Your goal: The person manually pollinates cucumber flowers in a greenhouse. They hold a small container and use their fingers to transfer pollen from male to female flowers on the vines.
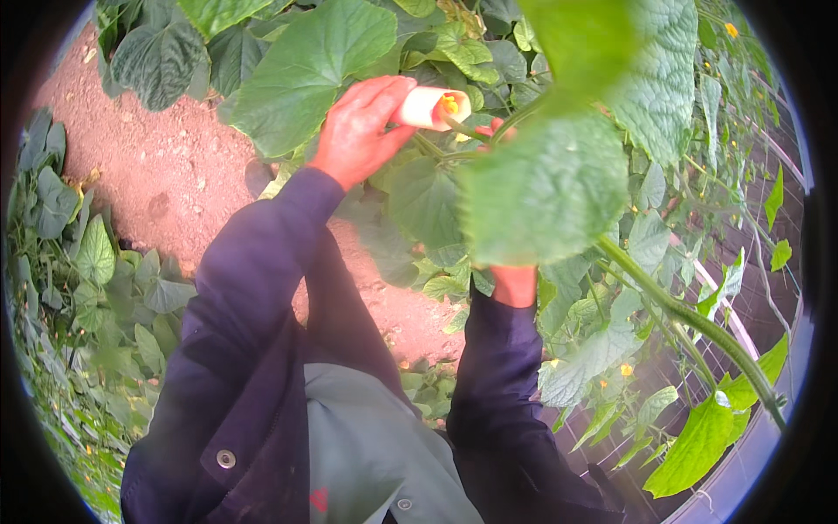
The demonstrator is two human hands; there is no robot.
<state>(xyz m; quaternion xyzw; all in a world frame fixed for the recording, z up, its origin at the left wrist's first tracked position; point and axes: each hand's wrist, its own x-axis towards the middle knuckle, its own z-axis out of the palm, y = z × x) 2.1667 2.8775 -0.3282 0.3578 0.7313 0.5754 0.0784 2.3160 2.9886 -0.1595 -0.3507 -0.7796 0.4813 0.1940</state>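
My left hand reaches up from a dark sleeve, its fingers and thumb around a short white cup or tube. The open end of that piece faces right and shows a yellow flower inside, beside a green stem. Just right of it, the fingertips of my right hand show among vine stems. A large cucumber-like leaf in front hides most of that hand; its wrist comes out below the leaf. What the right hand holds, if anything, is hidden.
A thick hairy vine stem slants down at the right, before wire netting and leaves. A blurred leaf hangs close at the top. Bare reddish soil runs between plant rows, with more foliage at left.
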